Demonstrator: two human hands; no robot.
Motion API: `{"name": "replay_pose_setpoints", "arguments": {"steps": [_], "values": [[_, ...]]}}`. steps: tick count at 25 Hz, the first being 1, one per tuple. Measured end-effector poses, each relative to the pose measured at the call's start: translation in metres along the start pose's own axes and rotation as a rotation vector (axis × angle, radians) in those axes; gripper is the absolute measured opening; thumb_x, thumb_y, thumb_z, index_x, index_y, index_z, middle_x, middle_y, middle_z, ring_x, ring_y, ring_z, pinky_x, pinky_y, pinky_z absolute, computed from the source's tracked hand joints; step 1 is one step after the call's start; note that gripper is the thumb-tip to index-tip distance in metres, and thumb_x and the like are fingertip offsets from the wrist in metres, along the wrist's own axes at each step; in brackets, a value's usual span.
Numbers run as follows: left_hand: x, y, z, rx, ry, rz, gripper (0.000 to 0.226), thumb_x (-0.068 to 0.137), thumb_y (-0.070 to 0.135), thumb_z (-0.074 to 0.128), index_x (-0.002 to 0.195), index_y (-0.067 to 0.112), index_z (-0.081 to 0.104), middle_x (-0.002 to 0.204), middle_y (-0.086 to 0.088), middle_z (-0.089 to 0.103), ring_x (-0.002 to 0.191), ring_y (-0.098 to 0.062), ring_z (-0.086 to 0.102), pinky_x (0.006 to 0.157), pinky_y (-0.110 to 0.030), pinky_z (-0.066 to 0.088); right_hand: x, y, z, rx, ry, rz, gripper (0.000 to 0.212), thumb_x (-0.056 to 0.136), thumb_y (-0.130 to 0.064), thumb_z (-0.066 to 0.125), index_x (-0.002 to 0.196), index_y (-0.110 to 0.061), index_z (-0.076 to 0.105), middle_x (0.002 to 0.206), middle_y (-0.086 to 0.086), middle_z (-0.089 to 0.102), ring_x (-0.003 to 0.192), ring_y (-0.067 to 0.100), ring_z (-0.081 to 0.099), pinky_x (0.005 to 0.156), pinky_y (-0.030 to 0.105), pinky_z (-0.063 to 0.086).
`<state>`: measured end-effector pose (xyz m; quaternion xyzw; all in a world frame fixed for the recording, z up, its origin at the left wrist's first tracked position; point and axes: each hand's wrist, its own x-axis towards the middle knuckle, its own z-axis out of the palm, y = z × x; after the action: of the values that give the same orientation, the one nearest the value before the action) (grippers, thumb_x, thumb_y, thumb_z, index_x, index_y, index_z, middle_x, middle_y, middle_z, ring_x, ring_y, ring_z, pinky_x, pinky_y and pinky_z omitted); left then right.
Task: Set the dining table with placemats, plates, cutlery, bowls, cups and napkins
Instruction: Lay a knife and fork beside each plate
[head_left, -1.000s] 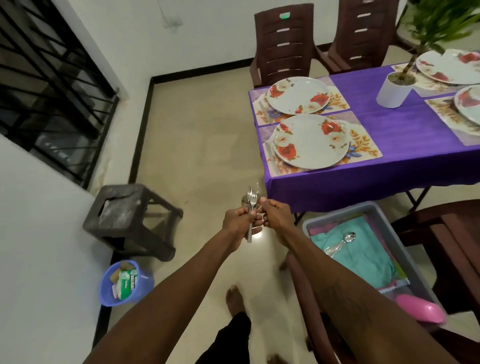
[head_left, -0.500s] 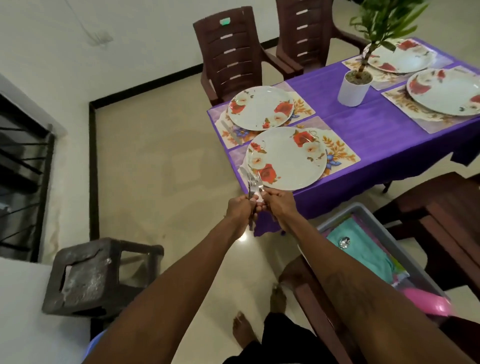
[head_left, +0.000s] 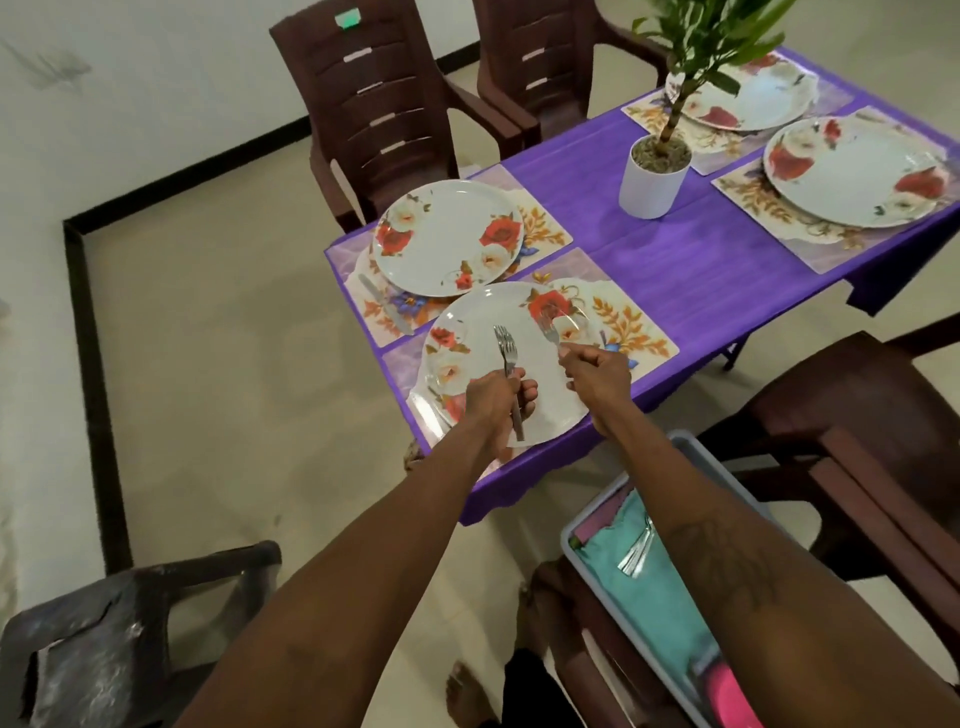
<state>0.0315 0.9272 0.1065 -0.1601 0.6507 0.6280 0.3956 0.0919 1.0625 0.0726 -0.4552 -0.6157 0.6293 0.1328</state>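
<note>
- I am holding my hands apart above the near plate (head_left: 475, 319), which is sitting on the near placemat (head_left: 626, 325) at the near-left corner of the desk (head_left: 701, 244).
- My left hand (head_left: 493, 402) is gripping a small bundle of forks (head_left: 506, 345) upright, tines pointing away from me, over the middle of that plate.
- My right hand (head_left: 597, 374) is pinching a single fork (head_left: 548, 327) by its handle. Its long axis is running from near-right to far-left, and the tines are hanging over the plate's far-right part.
- The bare strip of the placemat is lying just to the right of the plate, so my right hand is the nearer one to it. I am judging that the fork belongs there.
- To lay it, I am expecting to swing the fork rightward off the plate and turn it parallel to the placemat's side edge.
- On the far plate's (head_left: 447, 239) setting a knife (head_left: 384, 304) is already lying to the left of the plate. No fork is showing there yet.
- More cutlery (head_left: 636, 553) is waiting on a teal cloth in the grey bin (head_left: 569, 540) near my right arm.
</note>
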Motion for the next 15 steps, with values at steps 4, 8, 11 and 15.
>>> {"name": "replay_pose_setpoints", "arguments": {"steps": [4, 8, 11, 15], "values": [[0.019, 0.009, 0.044, -0.041, -0.078, -0.047, 0.024, 0.108, 0.011, 0.043, 0.119, 0.006, 0.064, 0.085, -0.014, 0.068, 0.075, -0.020, 0.062, 0.078, -0.032, 0.056, 0.041, 0.000, -0.027, -0.024, 0.082, 0.025, 0.019, 0.093, -0.023, 0.076, 0.110, -0.016, 0.080, 0.091, -0.005, 0.077, 0.080, 0.013, 0.067, 0.075, 0.030, 0.059], [0.034, 0.014, 0.073, -0.039, -0.134, -0.079, 0.019, 0.106, 0.016, 0.051, 0.109, 0.010, 0.069, 0.084, -0.013, 0.069, 0.074, -0.019, 0.061, 0.086, -0.034, 0.057, 0.075, 0.000, -0.045, -0.127, 0.095, -0.024, 0.020, 0.094, -0.025, 0.075, 0.110, -0.016, 0.080, 0.101, -0.003, 0.078, 0.093, 0.015, 0.071, 0.076, 0.027, 0.058], [0.049, 0.014, 0.081, -0.019, -0.133, -0.102, 0.017, 0.104, 0.019, 0.057, 0.101, 0.011, 0.071, 0.083, -0.012, 0.069, 0.071, -0.019, 0.061, 0.092, -0.037, 0.057, 0.099, 0.001, -0.052, -0.280, 0.107, -0.055, 0.022, 0.096, -0.022, 0.072, 0.116, -0.013, 0.078, 0.112, 0.002, 0.077, 0.100, 0.016, 0.069, 0.090, 0.031, 0.056], [0.062, 0.011, 0.084, -0.009, -0.108, -0.139, 0.016, 0.103, 0.022, 0.062, 0.096, 0.011, 0.071, 0.084, -0.013, 0.070, 0.075, -0.022, 0.062, 0.097, -0.040, 0.058, 0.118, 0.009, -0.050, -0.443, 0.103, -0.151, 0.022, 0.098, -0.018, 0.068, 0.115, -0.008, 0.078, 0.115, 0.005, 0.077, 0.091, 0.010, 0.062, 0.087, 0.024, 0.046]]}}
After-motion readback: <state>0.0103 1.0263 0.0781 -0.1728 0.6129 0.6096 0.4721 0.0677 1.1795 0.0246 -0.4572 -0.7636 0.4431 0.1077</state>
